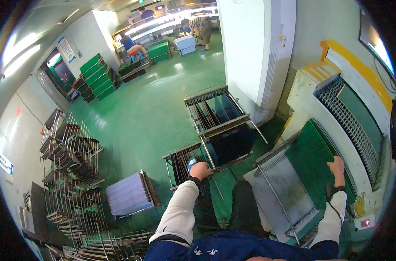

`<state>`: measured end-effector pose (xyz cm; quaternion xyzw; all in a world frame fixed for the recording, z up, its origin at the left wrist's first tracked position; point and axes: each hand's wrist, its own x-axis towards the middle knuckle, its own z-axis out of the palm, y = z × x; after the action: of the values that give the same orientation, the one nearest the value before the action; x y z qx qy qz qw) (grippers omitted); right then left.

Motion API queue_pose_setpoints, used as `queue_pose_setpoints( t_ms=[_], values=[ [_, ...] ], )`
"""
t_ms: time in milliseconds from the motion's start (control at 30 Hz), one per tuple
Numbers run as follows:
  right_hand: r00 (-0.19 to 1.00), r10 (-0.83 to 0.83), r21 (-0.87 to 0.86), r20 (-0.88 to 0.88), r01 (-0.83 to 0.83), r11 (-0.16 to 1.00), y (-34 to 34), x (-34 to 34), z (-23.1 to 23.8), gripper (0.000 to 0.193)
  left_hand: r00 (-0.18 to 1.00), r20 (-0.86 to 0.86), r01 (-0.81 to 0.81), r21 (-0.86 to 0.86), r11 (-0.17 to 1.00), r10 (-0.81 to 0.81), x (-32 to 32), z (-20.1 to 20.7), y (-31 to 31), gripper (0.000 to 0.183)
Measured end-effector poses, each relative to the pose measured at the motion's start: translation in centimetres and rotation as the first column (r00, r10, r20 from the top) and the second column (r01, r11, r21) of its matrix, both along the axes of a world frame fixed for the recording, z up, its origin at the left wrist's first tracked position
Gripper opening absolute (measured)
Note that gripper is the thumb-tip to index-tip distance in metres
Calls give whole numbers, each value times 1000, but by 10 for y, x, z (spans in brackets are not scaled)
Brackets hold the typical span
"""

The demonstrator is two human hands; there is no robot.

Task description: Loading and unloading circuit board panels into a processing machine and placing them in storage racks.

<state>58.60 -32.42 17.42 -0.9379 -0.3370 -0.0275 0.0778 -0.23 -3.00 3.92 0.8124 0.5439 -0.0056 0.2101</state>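
My left hand [200, 170] is closed at the near corner of a wire-slotted metal rack [219, 129], its fingers around the end of the frame as far as I can see. Thin dark panels stand upright in that rack. My right hand [336, 167] is closed at the right edge of a large green panel [313, 150], with its fingertips bent over the edge. The panel leans beside a slotted rack [281, 204] holding a grey sheet [289, 180]. Beside my left hand shows a blue-and-white thing [192, 163], perhaps a shoe tip.
A white machine [307, 93] with a yellow-edged cover and toothed slots stands at right, near a white pillar [246, 52]. Stacked empty racks [72, 161] line the left, beside a rack of pale purple panels [130, 193]. Green crates [98, 76] and people [202, 30] are farther back.
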Motion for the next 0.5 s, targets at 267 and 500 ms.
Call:
queue_pose_setpoints(
  t_ms=[267, 500],
  values=[
    [997, -49, -11, 55, 50, 999, -6, 7, -10, 52, 1000, 13, 18, 14, 1000, -18, 6, 8, -4, 35],
    [995, -81, -48, 59, 84, 995, 2, -19, 11, 59, 1000, 4, 5, 9, 1000, -5, 5, 7, -4, 35]
  ],
)
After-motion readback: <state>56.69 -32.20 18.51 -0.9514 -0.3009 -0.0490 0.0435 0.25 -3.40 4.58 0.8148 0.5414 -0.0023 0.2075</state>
